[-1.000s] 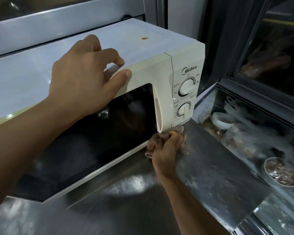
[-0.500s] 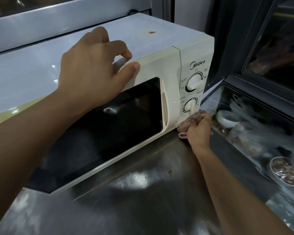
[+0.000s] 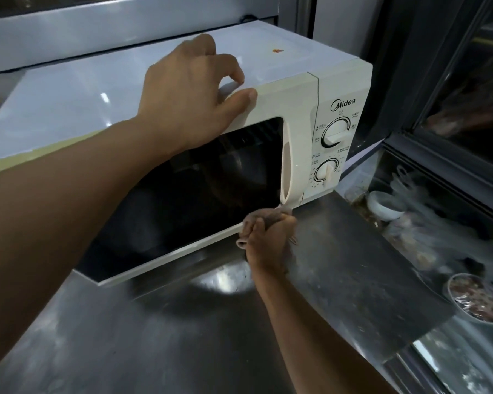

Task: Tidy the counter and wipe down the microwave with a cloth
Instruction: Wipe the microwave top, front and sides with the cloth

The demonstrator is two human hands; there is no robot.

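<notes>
A cream Midea microwave with a dark door window and two dials stands on the steel counter. My left hand grips its top front edge, fingers curled on the top and thumb on the door frame. My right hand grips a crumpled brownish cloth and presses it against the door's lower right corner, just below the handle. Most of the cloth is hidden inside my fist.
To the right, a glass-topped display case holds a white bowl, plastic bags and a round tub of food. A dark window frame rises behind it. A metal ledge runs behind the microwave.
My right hand with the cloth slid from below the door handle to under the control panel, then back left to the door's lower right corner. My left hand kept its grip.
</notes>
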